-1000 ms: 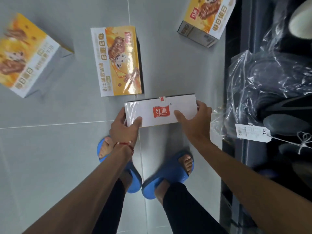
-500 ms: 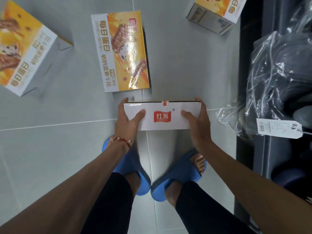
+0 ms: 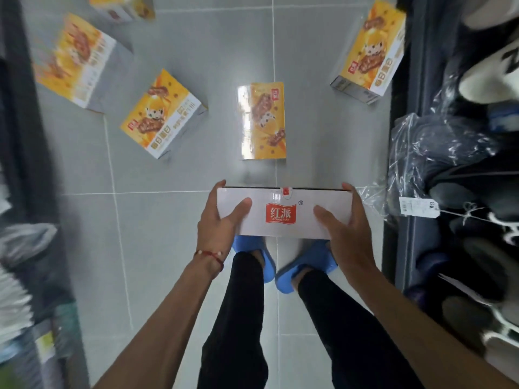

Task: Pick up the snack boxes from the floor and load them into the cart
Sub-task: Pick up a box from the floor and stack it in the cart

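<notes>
I hold a snack box off the floor, its white side with a red logo facing me. My left hand grips its left end and my right hand grips its right end. Several yellow snack boxes lie on the grey tile floor beyond it: one straight ahead, one to the left of it, a larger-looking one at far left, one at upper right, and one cut off at the top edge. No cart is recognisable in view.
A dark shelf runs along the right with shoes and a clear plastic bag carrying a price tag. Blurred shelving stands at the left. My feet in blue slippers are under the box.
I have lifted the held box higher off the floor and the view has risen, so more boxes and the left shelving now show. Both hands keep their grip.
</notes>
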### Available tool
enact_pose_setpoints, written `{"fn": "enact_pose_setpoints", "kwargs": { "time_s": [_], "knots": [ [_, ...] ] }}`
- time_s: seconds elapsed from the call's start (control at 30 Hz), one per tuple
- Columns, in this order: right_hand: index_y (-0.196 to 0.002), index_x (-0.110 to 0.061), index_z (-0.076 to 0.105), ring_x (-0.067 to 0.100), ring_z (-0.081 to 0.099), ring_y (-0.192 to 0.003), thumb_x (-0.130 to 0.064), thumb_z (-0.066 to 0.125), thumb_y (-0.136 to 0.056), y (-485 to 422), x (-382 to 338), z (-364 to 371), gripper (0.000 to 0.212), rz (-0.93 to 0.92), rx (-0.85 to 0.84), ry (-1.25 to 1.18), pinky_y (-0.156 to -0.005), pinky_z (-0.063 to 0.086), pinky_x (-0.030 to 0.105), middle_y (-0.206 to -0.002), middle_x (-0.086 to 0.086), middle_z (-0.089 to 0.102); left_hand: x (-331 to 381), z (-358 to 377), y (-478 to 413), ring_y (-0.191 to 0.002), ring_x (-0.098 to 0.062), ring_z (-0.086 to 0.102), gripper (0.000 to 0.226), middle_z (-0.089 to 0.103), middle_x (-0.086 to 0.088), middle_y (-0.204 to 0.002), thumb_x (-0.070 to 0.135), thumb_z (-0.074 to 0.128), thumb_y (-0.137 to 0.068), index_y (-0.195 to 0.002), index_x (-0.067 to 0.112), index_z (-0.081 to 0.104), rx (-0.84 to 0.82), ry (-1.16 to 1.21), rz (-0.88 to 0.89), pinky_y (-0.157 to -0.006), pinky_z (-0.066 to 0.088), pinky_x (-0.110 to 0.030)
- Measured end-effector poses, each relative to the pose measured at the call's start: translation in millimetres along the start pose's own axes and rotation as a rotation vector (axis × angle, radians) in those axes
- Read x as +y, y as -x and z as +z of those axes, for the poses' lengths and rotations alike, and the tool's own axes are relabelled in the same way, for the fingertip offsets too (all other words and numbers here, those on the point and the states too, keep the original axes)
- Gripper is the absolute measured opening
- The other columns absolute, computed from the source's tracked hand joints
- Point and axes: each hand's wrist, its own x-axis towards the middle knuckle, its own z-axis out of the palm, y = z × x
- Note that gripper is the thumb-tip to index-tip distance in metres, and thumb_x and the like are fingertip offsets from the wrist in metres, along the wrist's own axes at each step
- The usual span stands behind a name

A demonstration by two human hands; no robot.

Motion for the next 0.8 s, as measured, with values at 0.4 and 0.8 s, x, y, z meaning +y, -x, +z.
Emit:
{"fn": "enact_pose_setpoints", "kwargs": {
  "time_s": [0.4, 0.8],
  "knots": [
    [-0.145, -0.028, 0.044, 0.015, 0.068, -0.107, -0.030, 0.075, -0.089, 175, -138, -46, 0.064, -0.065, -0.159, 0.006, -0.077, 0.061, 0.026, -0.123, 0.002, 0.067, 88, -97, 199, -0.110, -0.017, 0.063, 0.069, 0.066, 0.009, -0.120, 0.065, 0.069, -0.070, -0.132, 0.042, 0.052, 0.144, 0.040, 0.052, -0.102, 0.051, -0.045],
    [-0.134, -0.031, 0.055, 0.015, 0.068, -0.107, -0.025, 0.074, -0.092, 290, -213, -56, 0.046, -0.276, -0.513, 0.269, -0.082, 0.058, 0.031, -0.117, -0.007, 0.070, 48, -128, 383, -0.111, -0.013, 0.064, 0.068, 0.067, 0.011, -0.123, 0.070, 0.066, -0.073, -0.134, 0.044, 0.050, 0.507, 0.340, 0.014, -0.102, 0.052, -0.043]
  ]
}}
